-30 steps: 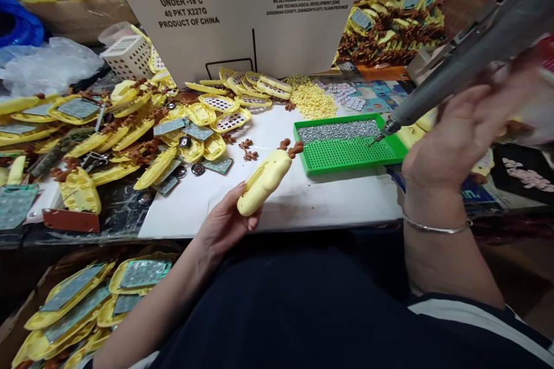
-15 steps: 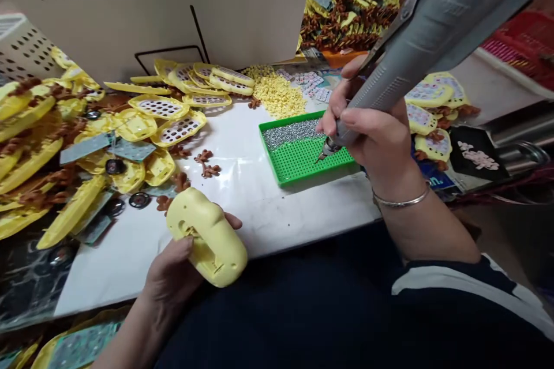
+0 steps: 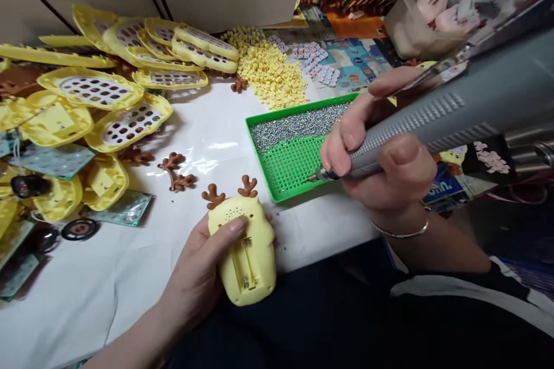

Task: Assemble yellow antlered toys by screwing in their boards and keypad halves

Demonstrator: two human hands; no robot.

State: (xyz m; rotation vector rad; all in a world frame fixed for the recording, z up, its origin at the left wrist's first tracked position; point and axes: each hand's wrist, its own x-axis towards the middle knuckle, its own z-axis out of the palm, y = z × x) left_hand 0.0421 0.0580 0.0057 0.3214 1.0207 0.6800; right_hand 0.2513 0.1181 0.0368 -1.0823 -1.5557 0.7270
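Head view: the left hand (image 3: 203, 259) holds in its fingers a yellow plastic antlered casing (image 3: 262, 253) at the white worktop's (image 3: 216, 127) near edge, seemingly joined, battery bay (image 3: 246, 268) uncovered, screw fastening unclear; the right hand (image 3: 385, 167) grips a grey cylindrical screwdriver (image 3: 467, 104), tip at the green perforated tray (image 3: 285, 167).

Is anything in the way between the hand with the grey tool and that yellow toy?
Nothing visible stands between the right hand, which grips the grey tool, and the yellow toy. The green tray shows behind the tool. Only the left hand, holding the toy, covers part of its upward-facing side.
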